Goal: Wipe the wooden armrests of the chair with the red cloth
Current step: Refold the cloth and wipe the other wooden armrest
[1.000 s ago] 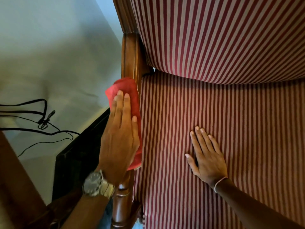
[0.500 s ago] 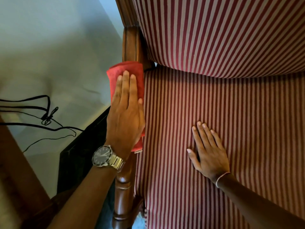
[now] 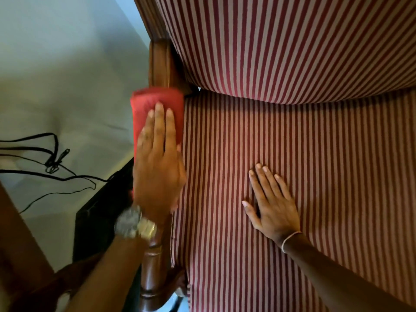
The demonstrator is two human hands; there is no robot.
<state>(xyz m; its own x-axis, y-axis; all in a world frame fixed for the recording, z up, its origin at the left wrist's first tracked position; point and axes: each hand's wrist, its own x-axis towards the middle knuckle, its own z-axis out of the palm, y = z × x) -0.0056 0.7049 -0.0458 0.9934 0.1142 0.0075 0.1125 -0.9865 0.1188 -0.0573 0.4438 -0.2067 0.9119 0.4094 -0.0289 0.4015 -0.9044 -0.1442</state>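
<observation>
Along the chair's left edge, head view: wooden armrest [image 3: 160,64] runs six to twelve o'clock. Left hand [image 3: 157,167], flat with fingers extended, presses the red cloth [image 3: 144,106] onto the rail. Bare wood continues at twelve o'clock of the cloth. Right hand [image 3: 273,203], at three o'clock, lies spread and empty on the striped seat [image 3: 326,154], well apart. Opposite armrest not visible.

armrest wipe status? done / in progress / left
Done: nothing can be confirmed; the wood shows no visible wiped mark. In hand: the left hand presses the red cloth flat on the left armrest, near its back end by the backrest, while the right hand rests flat on the striped seat. Left: the opposite armrest is out of view, so presumably not yet wiped.
</observation>
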